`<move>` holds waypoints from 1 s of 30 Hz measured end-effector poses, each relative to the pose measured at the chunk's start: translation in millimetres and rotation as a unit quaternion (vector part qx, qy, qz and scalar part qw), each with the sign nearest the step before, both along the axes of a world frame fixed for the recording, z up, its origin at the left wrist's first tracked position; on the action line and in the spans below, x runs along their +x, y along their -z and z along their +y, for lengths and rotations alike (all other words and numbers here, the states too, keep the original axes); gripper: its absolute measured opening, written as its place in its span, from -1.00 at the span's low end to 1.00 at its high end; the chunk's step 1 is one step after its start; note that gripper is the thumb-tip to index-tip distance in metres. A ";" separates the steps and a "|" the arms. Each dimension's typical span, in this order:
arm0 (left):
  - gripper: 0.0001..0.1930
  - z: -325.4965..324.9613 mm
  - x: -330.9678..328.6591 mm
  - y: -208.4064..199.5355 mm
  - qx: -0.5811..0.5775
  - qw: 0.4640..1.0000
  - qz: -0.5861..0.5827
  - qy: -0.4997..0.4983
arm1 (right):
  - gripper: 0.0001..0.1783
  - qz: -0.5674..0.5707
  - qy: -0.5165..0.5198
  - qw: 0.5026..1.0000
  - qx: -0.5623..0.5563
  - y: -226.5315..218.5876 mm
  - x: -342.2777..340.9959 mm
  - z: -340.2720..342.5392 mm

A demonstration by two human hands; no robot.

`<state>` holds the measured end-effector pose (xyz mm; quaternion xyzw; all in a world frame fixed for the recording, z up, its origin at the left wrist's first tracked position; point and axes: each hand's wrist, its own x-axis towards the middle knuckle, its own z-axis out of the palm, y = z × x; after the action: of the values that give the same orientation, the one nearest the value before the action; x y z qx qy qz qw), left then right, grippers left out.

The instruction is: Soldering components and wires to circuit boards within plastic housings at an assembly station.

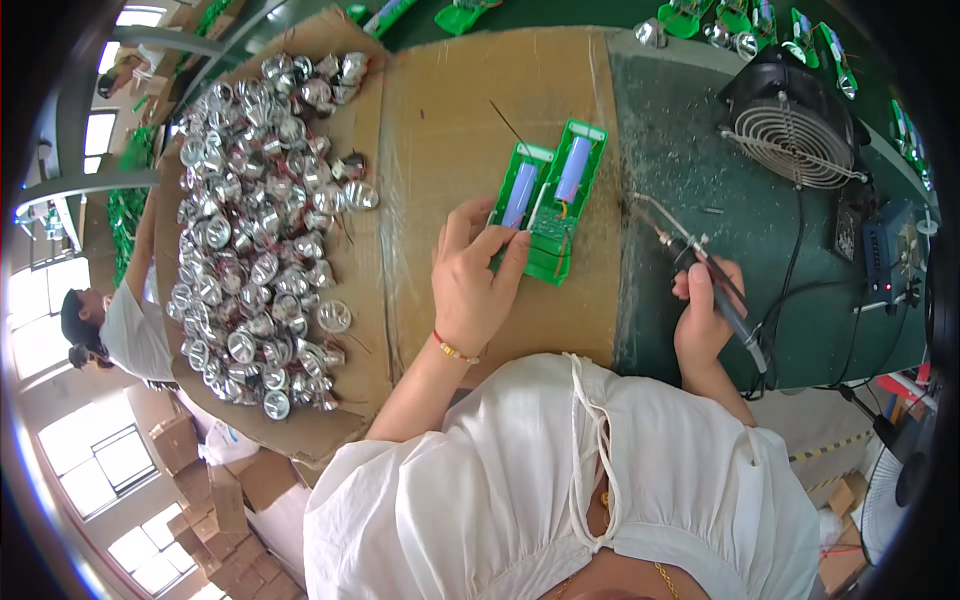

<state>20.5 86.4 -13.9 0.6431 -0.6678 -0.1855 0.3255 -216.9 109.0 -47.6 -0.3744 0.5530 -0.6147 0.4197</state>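
My left hand (474, 275) grips the lower end of a green plastic housing (547, 266), its thumb and fingers at the edge. Two such open housings lie side by side on the cardboard. A purple cylindrical battery (574, 170) sits in the right one, with a small circuit board (551, 229) and thin wires below it. Another purple battery (519, 194) lies in the left one, partly hidden by my fingers. My right hand (708, 312) is closed round a soldering iron (733, 318) with a thin curved metal tube along it. Its tip points left, apart from the housings.
A big heap of silvery lamp reflectors (262, 250) with wires covers the cardboard (440, 90) on the left. A black fan (795, 130) and a blue control box (888, 255) with cables stand at right. More green housings (690, 15) line the far edge. Another person (125, 325) sits at far left.
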 end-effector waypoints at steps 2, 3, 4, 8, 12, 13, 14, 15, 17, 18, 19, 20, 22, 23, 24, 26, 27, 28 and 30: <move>-0.86 6.6 11.2 -2.1 -0.040 0.999 -0.005 0.021 | -0.82 0.003 -0.001 1.000 -0.013 2.1 1.2 -3.3; -0.83 1.1 19.5 1.1 -0.072 0.997 0.006 -0.013 | -0.81 0.019 0.013 1.000 -0.020 2.3 -2.1 -2.2; -0.80 -13.1 34.5 6.0 -0.109 0.993 0.012 -0.053 | -0.81 0.025 0.019 0.999 -0.025 10.1 -3.1 -3.4; -0.65 -44.5 107.6 4.2 -0.148 0.965 -0.149 -0.160 | -0.81 0.009 0.001 1.000 -0.030 10.3 2.6 -0.6; -0.78 -13.4 86.6 27.2 -0.139 0.908 -0.373 -0.133 | -0.80 0.016 0.002 0.999 -0.040 9.2 -0.3 2.0; -0.78 -3.1 82.3 27.3 -0.140 0.908 -0.372 -0.131 | -0.81 0.020 0.005 0.999 -0.040 9.5 -1.2 4.0; -0.78 6.9 79.4 26.9 -0.158 0.931 -0.303 -0.128 | -0.81 0.020 0.008 0.999 -0.040 10.3 -0.8 4.9; -0.78 15.3 78.0 25.1 -0.175 0.948 -0.233 -0.128 | -0.80 0.019 0.010 0.999 -0.038 10.7 -0.4 4.7; -0.77 23.4 76.2 19.0 -0.165 0.951 -0.218 -0.143 | -0.80 0.017 0.011 0.999 -0.036 10.5 -1.2 3.5; -0.75 26.5 77.5 15.6 -0.154 0.954 -0.203 -0.159 | -0.80 0.020 0.003 0.999 -0.039 9.1 -0.9 2.9; -0.72 26.4 79.5 16.3 -0.130 0.958 -0.189 -0.171 | -0.80 0.024 -0.004 0.999 -0.041 8.3 -0.8 2.6; -0.72 28.0 81.5 19.1 -0.096 0.966 -0.173 -0.168 | -0.80 0.022 -0.006 0.999 -0.043 8.8 -1.1 3.0; -0.68 31.9 84.5 23.7 -0.080 0.968 -0.182 -0.151 | -0.80 0.024 -0.006 0.998 -0.052 10.8 -1.1 2.9; -0.68 32.4 84.5 21.7 -0.082 0.968 -0.184 -0.152 | -0.80 0.021 -0.008 0.998 -0.054 10.7 -0.1 2.6; -0.69 31.3 82.1 19.2 -0.112 0.956 -0.239 -0.132 | -0.80 0.022 -0.003 0.999 -0.050 11.1 -0.1 2.7; -0.69 27.1 75.3 13.4 -0.143 0.939 -0.293 -0.110 | -0.79 0.023 0.001 0.999 -0.046 12.2 -0.5 3.2; -0.69 22.2 70.4 9.4 -0.144 0.948 -0.272 -0.083 | -0.79 0.025 0.004 0.999 -0.045 12.1 -1.3 3.3; -0.69 18.8 66.0 6.2 -0.144 0.956 -0.251 -0.055 | -0.79 0.028 0.006 0.999 -0.044 12.0 -2.3 3.5; -0.71 18.2 61.7 6.0 -0.116 0.940 -0.321 0.026 | -0.79 0.026 0.005 0.999 -0.043 12.4 -3.9 4.2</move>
<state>82.2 104.6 -19.9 0.6090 -0.7699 0.1012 0.1616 -220.8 113.2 -60.0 -0.4055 0.5385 -0.6301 0.3855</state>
